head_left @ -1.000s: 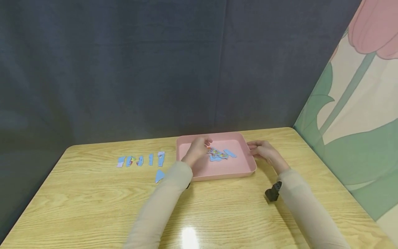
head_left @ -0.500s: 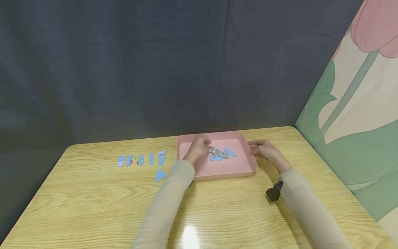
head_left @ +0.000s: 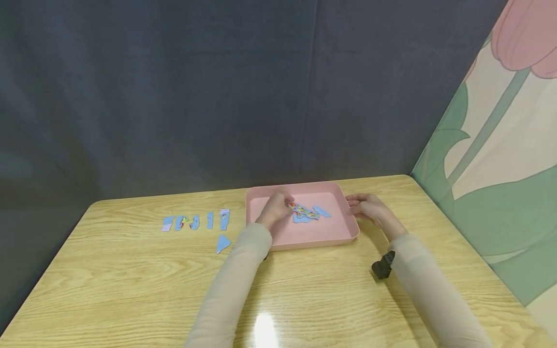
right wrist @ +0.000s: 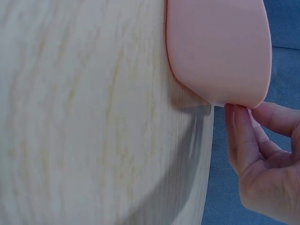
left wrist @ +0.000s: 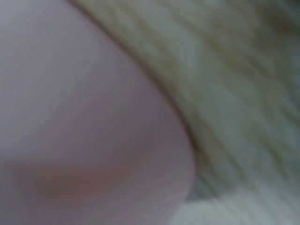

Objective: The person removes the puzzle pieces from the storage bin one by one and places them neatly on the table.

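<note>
In the head view, my left hand (head_left: pixel 275 210) reaches over the near-left wall of a shallow pink tray (head_left: pixel 313 238). Its fingertips pinch the left end of a multicoloured puzzle piece (head_left: pixel 306 212). Beneath that lies a blue piece (head_left: pixel 301 219), partly covered, and another blue piece (head_left: pixel 321 211) sits to its right. My right hand (head_left: pixel 370 209) touches the tray's outer right end. The right wrist view has the fingers (right wrist: pixel 246 140) of that hand against the pink wall. Blurred pink tray surface fills much of the left wrist view, with no fingers in sight.
Left of the tray, several narrow blue pieces (head_left: pixel 210 220) form a row on the wooden table (head_left: pixel 130 275). A triangular blue piece (head_left: pixel 223 243) lies nearer, beside the left sleeve. Behind the table hangs a dark curtain (head_left: pixel 196 96); a flower-patterned wall covering (head_left: pixel 500 193) stands at the right.
My left fingertips have closed in on the multicoloured piece, whose left end has shifted slightly left. The right hand stays at the tray's end.
</note>
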Tool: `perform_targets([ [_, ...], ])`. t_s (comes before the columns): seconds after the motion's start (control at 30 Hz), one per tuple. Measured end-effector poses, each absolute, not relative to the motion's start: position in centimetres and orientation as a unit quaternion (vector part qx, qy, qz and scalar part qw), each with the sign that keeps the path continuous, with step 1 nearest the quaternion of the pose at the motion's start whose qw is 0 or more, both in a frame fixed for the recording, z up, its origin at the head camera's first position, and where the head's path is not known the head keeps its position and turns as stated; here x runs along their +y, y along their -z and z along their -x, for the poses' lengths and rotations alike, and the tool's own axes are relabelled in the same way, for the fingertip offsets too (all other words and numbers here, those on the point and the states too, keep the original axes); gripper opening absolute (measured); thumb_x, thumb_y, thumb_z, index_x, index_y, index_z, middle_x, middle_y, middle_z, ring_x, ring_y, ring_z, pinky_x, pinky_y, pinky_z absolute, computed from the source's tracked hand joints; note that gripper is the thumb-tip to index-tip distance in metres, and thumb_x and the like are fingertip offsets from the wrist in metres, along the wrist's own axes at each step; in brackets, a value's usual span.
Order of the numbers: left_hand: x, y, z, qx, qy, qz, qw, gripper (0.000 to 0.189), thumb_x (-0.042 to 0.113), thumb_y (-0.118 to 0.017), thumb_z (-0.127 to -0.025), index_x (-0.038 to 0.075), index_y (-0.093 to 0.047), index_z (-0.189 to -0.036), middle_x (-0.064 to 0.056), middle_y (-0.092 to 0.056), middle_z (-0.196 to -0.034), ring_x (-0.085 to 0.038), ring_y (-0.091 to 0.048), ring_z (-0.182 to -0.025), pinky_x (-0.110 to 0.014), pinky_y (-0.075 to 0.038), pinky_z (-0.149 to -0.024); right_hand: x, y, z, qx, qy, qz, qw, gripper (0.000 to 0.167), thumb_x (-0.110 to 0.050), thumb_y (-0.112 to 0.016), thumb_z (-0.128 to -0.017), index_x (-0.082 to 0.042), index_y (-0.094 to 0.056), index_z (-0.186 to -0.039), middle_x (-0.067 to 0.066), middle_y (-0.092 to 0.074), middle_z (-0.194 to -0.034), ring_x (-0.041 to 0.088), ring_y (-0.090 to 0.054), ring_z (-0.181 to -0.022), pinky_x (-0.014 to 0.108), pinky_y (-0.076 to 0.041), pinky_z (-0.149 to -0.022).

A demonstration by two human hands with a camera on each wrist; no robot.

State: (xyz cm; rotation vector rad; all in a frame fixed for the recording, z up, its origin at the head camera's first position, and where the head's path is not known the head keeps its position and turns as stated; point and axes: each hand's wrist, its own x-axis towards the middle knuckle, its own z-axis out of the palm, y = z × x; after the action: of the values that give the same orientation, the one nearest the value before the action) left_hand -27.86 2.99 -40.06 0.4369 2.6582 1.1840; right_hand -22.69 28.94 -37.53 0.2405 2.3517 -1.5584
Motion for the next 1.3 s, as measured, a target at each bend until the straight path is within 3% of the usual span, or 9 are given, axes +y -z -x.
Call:
perform_targets([
  [0.43, 3.3, 39.8, 27.7, 0.904, -0.373, -0.187, 0.095, 0.042, -0.004, -0.073, -0.076, 0.001, -0.065, -0.116, -0.018, -0.066, -0.11, -0.028, -0.06, -0.103, -0.036, -0.05, -0.093, 28.9, 37.4, 22.7, 0.822, 0.543, -0.074, 0.155, 0.056, 0.001, -0.051, -0.092, 0.013, -0.03, -0.142, 0.032, -0.039, -0.142, 0.0, -0.059, -0.091, 0.018, -0.055, -0.084],
  [0.83, 2.9, 38.8, 26.8, 0.893, -0.391, -0.197, 0.101, 0.017, 0.0, -0.059, -0.089, -0.001, -0.066, -0.105, -0.016, -0.068, -0.103, -0.025, -0.062, -0.099, -0.031, -0.053, -0.087, 29.0, 37.3, 22.6, 0.818, 0.549, -0.066, 0.158, 0.056, 0.001, -0.051, -0.092, 0.014, -0.029, -0.142, 0.034, -0.039, -0.142, 0.0, -0.06, -0.09, 0.017, -0.054, -0.084],
  [1.0, 2.2, 38.4, 26.5, 0.894, -0.39, -0.198, 0.101, 0.02, 0.003, -0.059, -0.091, 0.001, -0.065, -0.11, -0.015, -0.068, -0.107, -0.026, -0.062, -0.104, -0.034, -0.053, -0.09, 29.0, 37.4, 22.7, 0.82, 0.545, -0.073, 0.16, 0.057, 0.001, -0.051, -0.092, 0.013, -0.029, -0.143, 0.033, -0.038, -0.143, -0.001, -0.059, -0.09, 0.015, -0.054, -0.082],
  [1.3, 0.3, 37.1, 25.8, 0.876, -0.435, -0.178, 0.106, 0.037, 0.002, -0.056, -0.093, 0.006, -0.058, -0.129, -0.016, -0.063, -0.112, -0.026, -0.063, -0.093, -0.022, -0.051, -0.07, 28.9, 37.3, 22.7, 0.82, 0.544, -0.073, 0.163, 0.056, 0.001, -0.051, -0.092, 0.013, -0.029, -0.143, 0.032, -0.038, -0.143, -0.001, -0.059, -0.088, 0.013, -0.054, -0.08],
])
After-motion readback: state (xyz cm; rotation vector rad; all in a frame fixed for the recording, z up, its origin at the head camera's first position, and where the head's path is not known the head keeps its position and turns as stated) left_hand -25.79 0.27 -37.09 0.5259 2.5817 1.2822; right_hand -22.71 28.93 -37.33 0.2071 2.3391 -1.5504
